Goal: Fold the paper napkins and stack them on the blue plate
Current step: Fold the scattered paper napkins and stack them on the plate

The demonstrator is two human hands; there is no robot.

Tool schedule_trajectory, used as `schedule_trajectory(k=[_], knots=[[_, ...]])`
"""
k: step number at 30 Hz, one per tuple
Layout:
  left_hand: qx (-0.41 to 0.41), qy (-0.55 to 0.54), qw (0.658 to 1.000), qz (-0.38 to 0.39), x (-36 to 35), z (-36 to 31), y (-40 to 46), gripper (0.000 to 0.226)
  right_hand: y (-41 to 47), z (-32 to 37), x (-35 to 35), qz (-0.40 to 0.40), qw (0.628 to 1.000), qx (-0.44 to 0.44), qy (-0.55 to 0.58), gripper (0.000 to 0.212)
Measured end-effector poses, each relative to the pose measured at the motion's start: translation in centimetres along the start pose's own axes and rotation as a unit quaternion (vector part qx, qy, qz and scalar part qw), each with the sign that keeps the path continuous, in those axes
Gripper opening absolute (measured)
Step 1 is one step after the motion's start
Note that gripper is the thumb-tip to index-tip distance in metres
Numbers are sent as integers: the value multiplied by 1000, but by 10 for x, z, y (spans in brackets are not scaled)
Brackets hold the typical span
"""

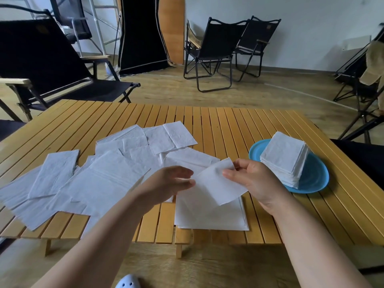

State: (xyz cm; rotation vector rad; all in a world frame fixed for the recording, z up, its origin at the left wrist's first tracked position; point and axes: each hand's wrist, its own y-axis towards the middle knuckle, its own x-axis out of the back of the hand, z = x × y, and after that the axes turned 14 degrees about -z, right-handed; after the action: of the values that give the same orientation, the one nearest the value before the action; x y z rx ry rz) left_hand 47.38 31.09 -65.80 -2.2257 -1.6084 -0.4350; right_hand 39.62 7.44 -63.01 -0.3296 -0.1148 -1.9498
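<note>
The pale shoe (127, 282) at the bottom edge is cut off, only its perforated toe showing. At the right edge a beige garment (374, 63) on a chair is cropped and blurred. The stack of folded napkins (283, 159) hides the middle of the blue plate (311, 183). The held napkin (220, 181) covers part of the flat sheets (209, 215) beneath it on the counter (259, 125). The loose napkins (62, 183) at centre left overlap, so their number cannot be told.
</note>
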Motion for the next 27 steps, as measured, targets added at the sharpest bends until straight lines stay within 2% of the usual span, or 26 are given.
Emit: schedule_trajectory(k=[3, 5, 7, 9, 11, 14, 19, 23, 27], knots=[[20, -18, 1000, 14, 0, -3, -4, 5, -1, 5, -2, -20, 998, -6, 58, 16], [30, -19, 999, 11, 3, -2, -3, 6, -1, 6, 0, -41, 996, -39, 66, 13], [56, -57, 997, 7, 6, -3, -3, 9, -3, 7, 3, -66, 995, -75, 18, 11], [79, -91, 993, 6, 6, -2, -2, 17, -5, 6, 7, -67, 988, -84, -109, 17], [79, -53, 995, 4, 4, 0, -2, 18, -8, 5, 7, -47, 966, -70, -245, 21], [63, 33, 997, -18, -3, 4, -1, 21, -7, 2, 3, -28, 935, -58, -349, 23], [47, 101, 994, -21, -7, 11, 1, 25, -5, -6, -2, -20, 908, -61, -413, 17], [-4, 230, 973, -35, -7, 13, 0, 32, -2, -10, -6, -5, 883, -68, -464, 20], [-20, 282, 958, -50, -10, 13, 1, 28, 1, -13, -9, -2, 861, -78, -503, 21]])
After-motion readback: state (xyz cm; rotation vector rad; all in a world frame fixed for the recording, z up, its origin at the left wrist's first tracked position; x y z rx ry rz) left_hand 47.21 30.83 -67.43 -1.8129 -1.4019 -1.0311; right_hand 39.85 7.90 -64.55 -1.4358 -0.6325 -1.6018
